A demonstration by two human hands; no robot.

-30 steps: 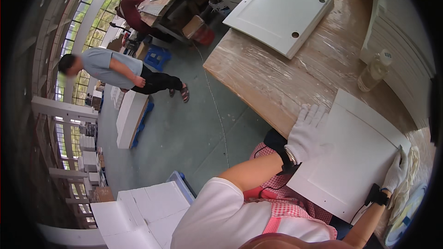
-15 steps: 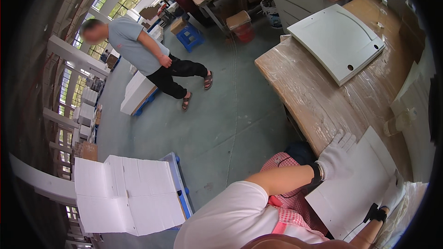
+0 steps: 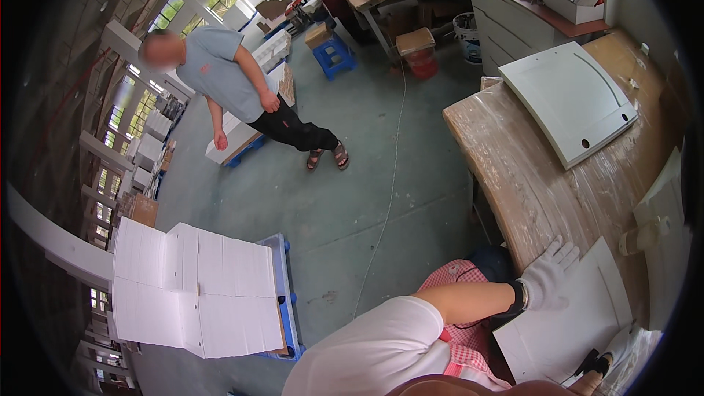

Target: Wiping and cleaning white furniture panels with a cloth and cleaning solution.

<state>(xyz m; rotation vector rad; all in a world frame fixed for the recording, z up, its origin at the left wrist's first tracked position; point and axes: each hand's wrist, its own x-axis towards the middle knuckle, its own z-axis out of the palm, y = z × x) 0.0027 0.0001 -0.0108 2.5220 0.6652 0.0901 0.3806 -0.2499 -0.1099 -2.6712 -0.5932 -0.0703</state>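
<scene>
Gloved right hand (image 3: 622, 345) at panel's right edge, grip we cannot tell | white grooved panel (image 3: 565, 331) lies before us on film-wrapped table (image 3: 532, 191), how finished unclear | our gloved left hand (image 3: 547, 283) presses its left edge, fingers spread, clamping nothing | holed white panel (image 3: 561, 99) lies farther off, out of our hands

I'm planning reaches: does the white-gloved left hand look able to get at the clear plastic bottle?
Probably yes: the left hand lies open, and only white panel and plastic-wrapped brown tabletop show between it and the bottle.
</scene>
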